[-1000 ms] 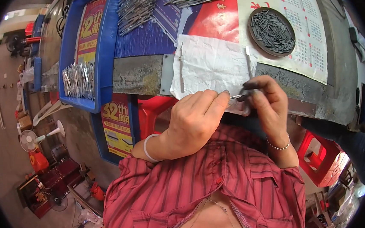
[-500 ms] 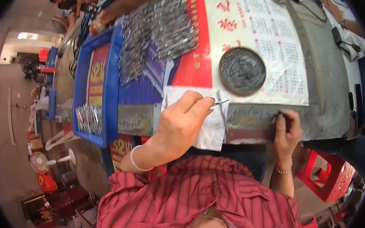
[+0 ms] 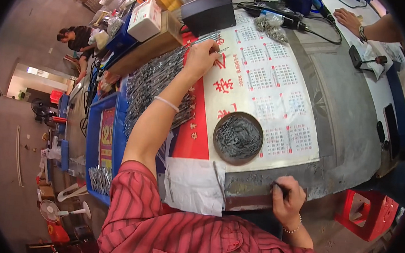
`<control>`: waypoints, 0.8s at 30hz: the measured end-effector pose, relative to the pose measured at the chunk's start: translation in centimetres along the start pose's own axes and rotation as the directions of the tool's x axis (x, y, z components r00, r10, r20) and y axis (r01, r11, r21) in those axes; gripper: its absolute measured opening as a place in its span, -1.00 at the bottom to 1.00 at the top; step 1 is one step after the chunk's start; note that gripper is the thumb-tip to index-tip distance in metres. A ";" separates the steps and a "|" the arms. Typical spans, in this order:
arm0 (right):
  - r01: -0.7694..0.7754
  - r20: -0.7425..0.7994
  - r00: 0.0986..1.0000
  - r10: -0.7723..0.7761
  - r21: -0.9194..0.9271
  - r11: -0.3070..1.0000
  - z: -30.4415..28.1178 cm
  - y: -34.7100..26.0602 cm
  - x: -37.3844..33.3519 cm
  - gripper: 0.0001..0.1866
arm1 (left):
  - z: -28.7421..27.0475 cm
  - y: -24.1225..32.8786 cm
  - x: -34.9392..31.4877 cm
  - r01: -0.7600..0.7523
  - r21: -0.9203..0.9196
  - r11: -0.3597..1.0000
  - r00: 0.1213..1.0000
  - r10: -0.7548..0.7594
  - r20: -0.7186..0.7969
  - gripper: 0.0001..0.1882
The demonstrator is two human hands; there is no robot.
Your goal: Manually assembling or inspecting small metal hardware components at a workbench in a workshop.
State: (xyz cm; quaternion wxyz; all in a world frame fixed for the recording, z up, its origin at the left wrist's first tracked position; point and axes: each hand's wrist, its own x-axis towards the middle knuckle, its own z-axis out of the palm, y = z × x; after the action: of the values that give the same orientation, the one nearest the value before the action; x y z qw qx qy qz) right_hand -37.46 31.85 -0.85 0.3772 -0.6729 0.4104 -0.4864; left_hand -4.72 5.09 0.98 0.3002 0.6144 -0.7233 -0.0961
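Note:
My left hand (image 3: 202, 59) is stretched out over the far end of a calendar sheet (image 3: 280, 104), closed on a slim pointed metal piece (image 3: 223, 50). Just left of that forearm lie dense rows of thin silver metal pieces (image 3: 150, 82). My right hand (image 3: 289, 196) is closed near the table's front edge, with something small and dark at its fingertips that I cannot make out. Between the hands stands a round tin (image 3: 214, 141) full of short dark grey slivers (image 3: 239, 138). A white cloth or paper (image 3: 195, 192) hangs over the front edge, bearing two dark thin strips.
A blue tray (image 3: 120, 155) on the left holds more silver pieces (image 3: 100, 179). Boxes, a black case (image 3: 209, 13) and a dark mug (image 3: 300, 2) stand at the back. Another person's hand (image 3: 348, 20) rests far right. A red stool (image 3: 369, 213) stands below right.
My left hand has moved from above the white cloth to the calendar's far end, still holding the metal piece. The right hand stays closed by the front edge. The view has shifted.

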 end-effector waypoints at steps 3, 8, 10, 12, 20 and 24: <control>0.025 0.012 1.000 -0.024 -0.026 0.999 -0.2 0.0 0.1 -0.81 | 0.9 -2.3 2.1 0.008 0.154 0.988 0.996 -0.022 0.089 -0.83; 0.087 0.038 0.996 -0.086 -0.031 0.996 -0.4 0.3 0.6 -0.81 | 0.0 -4.6 4.0 -0.117 0.310 0.944 0.991 0.092 0.095 -0.82; 0.071 0.056 0.996 -0.068 -0.038 0.997 -0.6 0.2 0.6 -0.81 | -1.0 -4.9 4.2 -0.164 0.342 0.925 0.982 0.121 0.143 -0.82; 0.061 0.059 0.997 -0.059 -0.030 0.998 -0.5 0.3 0.5 -0.81 | -1.8 -5.3 4.2 -0.140 0.383 0.913 0.982 0.080 0.169 -0.82; 0.023 0.038 0.999 -0.022 -0.006 1.000 -0.1 0.3 0.4 -0.81 | -3.1 -6.4 4.1 -0.079 0.387 0.919 0.973 -0.014 0.231 -0.84; 0.007 0.047 0.999 -0.006 -0.008 1.000 -0.1 0.1 0.2 -0.82 | -5.2 -7.1 4.2 -0.086 0.418 0.904 0.992 0.039 0.118 -0.83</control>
State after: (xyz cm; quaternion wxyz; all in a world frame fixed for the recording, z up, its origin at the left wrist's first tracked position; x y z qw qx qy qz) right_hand -37.49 31.61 -0.89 0.3825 -0.6869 0.4011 -0.4701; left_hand 3.75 0.72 2.86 0.1240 0.6351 -0.7614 0.0394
